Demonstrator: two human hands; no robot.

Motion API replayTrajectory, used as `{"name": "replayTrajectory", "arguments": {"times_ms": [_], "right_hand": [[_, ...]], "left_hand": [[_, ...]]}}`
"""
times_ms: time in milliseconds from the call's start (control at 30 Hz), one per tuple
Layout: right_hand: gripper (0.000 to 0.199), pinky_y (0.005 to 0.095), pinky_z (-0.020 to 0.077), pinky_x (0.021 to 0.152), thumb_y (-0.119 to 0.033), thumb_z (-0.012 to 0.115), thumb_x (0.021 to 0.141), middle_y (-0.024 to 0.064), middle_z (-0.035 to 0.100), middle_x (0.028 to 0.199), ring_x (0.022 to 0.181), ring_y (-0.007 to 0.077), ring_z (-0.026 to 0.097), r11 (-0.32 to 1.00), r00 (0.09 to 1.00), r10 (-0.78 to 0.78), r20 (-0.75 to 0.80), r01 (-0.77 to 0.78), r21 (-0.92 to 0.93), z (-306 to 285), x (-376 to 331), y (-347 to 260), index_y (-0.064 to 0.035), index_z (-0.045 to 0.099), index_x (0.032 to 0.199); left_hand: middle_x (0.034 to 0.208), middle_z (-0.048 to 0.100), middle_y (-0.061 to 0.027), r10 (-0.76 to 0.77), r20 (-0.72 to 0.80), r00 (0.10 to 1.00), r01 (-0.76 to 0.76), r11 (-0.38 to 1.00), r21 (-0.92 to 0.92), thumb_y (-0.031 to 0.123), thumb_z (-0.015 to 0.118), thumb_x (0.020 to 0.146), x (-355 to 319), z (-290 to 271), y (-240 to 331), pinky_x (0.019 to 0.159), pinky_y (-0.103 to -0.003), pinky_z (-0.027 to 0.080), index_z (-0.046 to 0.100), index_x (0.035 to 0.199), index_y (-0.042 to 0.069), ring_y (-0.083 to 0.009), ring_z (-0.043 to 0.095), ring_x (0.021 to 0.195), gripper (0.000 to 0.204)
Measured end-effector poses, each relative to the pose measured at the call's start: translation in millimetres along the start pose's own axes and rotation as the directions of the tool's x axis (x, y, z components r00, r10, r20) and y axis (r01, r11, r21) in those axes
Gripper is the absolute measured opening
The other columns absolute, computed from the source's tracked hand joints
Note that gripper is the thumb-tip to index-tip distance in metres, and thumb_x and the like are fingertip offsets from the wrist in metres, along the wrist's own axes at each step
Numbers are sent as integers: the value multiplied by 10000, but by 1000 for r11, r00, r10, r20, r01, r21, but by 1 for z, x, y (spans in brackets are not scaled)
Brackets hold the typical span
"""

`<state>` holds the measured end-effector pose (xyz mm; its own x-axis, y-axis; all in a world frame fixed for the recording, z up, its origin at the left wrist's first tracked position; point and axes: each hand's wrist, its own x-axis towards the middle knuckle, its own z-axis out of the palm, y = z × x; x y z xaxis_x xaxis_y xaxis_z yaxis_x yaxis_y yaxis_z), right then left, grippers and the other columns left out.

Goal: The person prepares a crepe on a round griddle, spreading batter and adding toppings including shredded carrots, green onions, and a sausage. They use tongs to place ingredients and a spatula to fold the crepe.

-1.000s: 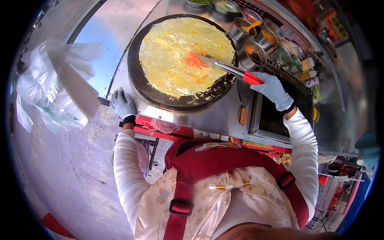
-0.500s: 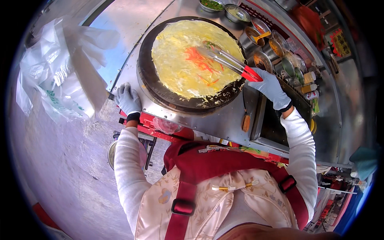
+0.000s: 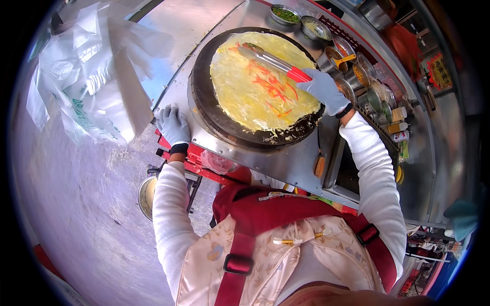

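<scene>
A large yellow egg crepe (image 3: 240, 97) covers most of the round dark griddle (image 3: 203, 97). Shredded orange strips (image 3: 273, 84), like carrot, lie in a loose band across its middle. My gloved right hand (image 3: 325, 92) is closed around red-handled metal tongs (image 3: 275, 61), whose tips reach over the far left part of the crepe. Something dark green sits at those tips, though I cannot make out if it is gripped. My gloved left hand (image 3: 173, 125) rests with fingers spread on the counter's left front corner, beside the griddle and touching nothing else.
Bowls of chopped greens (image 3: 286, 15) and pale shreds (image 3: 315, 29) stand behind the griddle. Several metal tubs (image 3: 357, 76) and bottles (image 3: 398, 127) line the right. A wooden-handled tool (image 3: 319, 166) lies at the front. Plastic bags (image 3: 87, 81) hang left; a pot (image 3: 148, 196) stands below.
The tongs in my right hand have moved left and away from me across the crepe. The orange strips are spread out more. My left hand stays on the counter corner.
</scene>
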<state>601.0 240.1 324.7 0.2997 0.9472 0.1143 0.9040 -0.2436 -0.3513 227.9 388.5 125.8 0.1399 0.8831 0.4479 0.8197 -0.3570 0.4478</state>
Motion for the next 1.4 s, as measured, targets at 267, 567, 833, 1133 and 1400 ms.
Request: {"name": "replayTrajectory", "arguments": {"times_ms": [267, 567, 833, 1133, 1400], "right_hand": [[438, 334, 469, 758, -266, 694, 751, 176, 640, 920, 847, 295, 621, 988, 984, 134, 115, -143, 65, -34, -59, 4, -23, 597, 1101], [478, 302, 466, 827, -161, 729, 736, 153, 634, 1009, 904, 236, 620, 962, 950, 256, 180, -269, 52, -64, -151, 10, 13, 563, 1150], [484, 330, 474, 811, -191, 717, 735, 164, 625, 1005, 905, 296, 611, 970, 969, 227, 99, -234, 61, -71, -181, 17, -43, 562, 1169], [486, 378, 470, 789, -285, 707, 733, 167, 629, 973, 895, 333, 599, 1000, 999, 29, -25, -29, 3, -30, -94, 4, -34, 574, 1127], [399, 343, 470, 763, -261, 680, 767, 179, 636, 953, 864, 317, 615, 996, 1000, 6, 22, -4, -89, -18, -27, -8, -25, 605, 1081]], "left_hand": [[1215, 530, -98, 12, -27, 1000, -12, 1000, -2, 245, 533, 825, -2, 2, 1, 1050, -448, 224, 588, 1126, 109, -285, 404, 1215, 335], [1258, 511, -107, 42, 3, 999, -42, 998, 43, 261, 517, 844, -1, 4, -5, 1061, -442, 210, 584, 1166, 117, -283, 382, 1245, 359], [1269, 506, -111, 46, 0, 999, -46, 999, 14, 247, 492, 853, -3, 7, -7, 1065, -450, 206, 591, 1148, 106, -279, 389, 1240, 341], [1264, 513, -111, 36, -15, 999, -36, 999, 18, 239, 496, 853, -3, 6, -7, 1075, -446, 192, 597, 1150, 109, -275, 391, 1238, 340], [1273, 504, -98, 19, -4, 1000, -19, 1000, 21, 255, 500, 853, -2, 6, -5, 1065, -447, 210, 596, 1151, 117, -273, 391, 1241, 342]]}}
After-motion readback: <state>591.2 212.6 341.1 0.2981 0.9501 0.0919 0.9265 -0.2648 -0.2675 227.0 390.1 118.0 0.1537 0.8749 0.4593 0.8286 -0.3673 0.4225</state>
